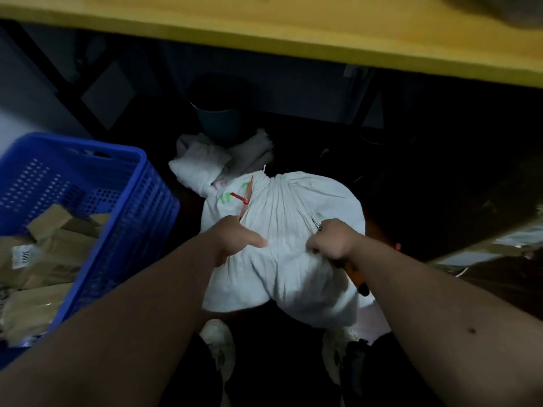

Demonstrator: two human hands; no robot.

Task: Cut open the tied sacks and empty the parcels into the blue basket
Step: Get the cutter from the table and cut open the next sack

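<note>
A full white sack [296, 212] lies on the dark floor in front of my feet, its neck gathered and tied with a red zip tie [245, 198]; green writing shows near the tie. My left hand [235, 239] grips the sack's cloth just below the tie. My right hand [332, 240] clutches the cloth on the right side and also holds a tool with a metal tip and an orange handle [357, 279], seemingly scissors. The blue basket [129, 201] stands at the left with several brown parcels [50, 245] inside.
Crumpled white sacks [205, 163] lie behind the tied one. A dark bucket [219, 118] stands under the yellow table [293, 27], whose black legs cross at the back left. My white shoes [219, 339] are at the bottom.
</note>
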